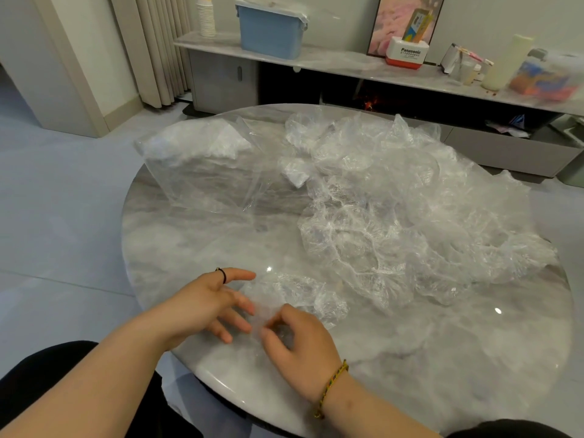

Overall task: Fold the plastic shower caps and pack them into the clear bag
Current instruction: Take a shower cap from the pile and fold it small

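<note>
One crumpled clear shower cap lies on the marble table near its front edge. My right hand pinches the near edge of this cap with curled fingers. My left hand lies beside it with fingers spread and straight, touching the cap's left side. A big loose heap of shower caps covers the right half of the table. The clear bag stands at the back left with several folded white caps stacked inside; its mouth faces right.
A small folded cap lies between the bag and the heap. Behind the table runs a low shelf with a blue bin, stacked cups and a white box. Bare tabletop lies left of my hands.
</note>
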A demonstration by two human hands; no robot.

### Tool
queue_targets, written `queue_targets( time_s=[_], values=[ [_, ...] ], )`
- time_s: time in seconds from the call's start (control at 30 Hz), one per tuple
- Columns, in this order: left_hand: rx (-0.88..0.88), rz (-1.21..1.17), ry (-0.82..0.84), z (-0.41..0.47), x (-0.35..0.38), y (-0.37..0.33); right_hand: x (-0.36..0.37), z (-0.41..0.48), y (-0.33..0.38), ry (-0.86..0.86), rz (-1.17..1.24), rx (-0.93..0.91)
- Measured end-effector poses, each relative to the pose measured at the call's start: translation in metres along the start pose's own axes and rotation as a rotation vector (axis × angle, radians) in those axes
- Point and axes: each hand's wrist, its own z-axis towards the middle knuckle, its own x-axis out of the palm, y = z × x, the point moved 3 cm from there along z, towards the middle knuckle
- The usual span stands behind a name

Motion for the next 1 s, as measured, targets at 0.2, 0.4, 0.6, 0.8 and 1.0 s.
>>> queue_targets(
  time_s=[0.2, 0.4, 0.6, 0.8, 1.0],
  values=[
    [0.078, -0.063, 0.011, 0.001, 0.005, -0.005, -0.003, -0.004, 0.008, -0.071, 0.145, 0.154],
    [0.305, 0.153, -0.211, 0.012, 0.010, -0.001, -0.023, 0.006, -0.012, -0.252, 0.197, 0.377],
    [0.711, 0.882, -0.373, 0.015, 0.048, 0.011, -0.050, 0.013, -0.025, -0.349, 0.240, 0.493],
    [0.661, 1.066, -0.227, 0.027, 0.061, 0.014, -0.058, 0.017, -0.037, -0.218, 0.417, 0.650],
    [0.734, 1.023, -0.230, 0.027, 0.068, 0.018, -0.075, 0.022, -0.048, -0.172, 0.264, 0.651]
  ],
)
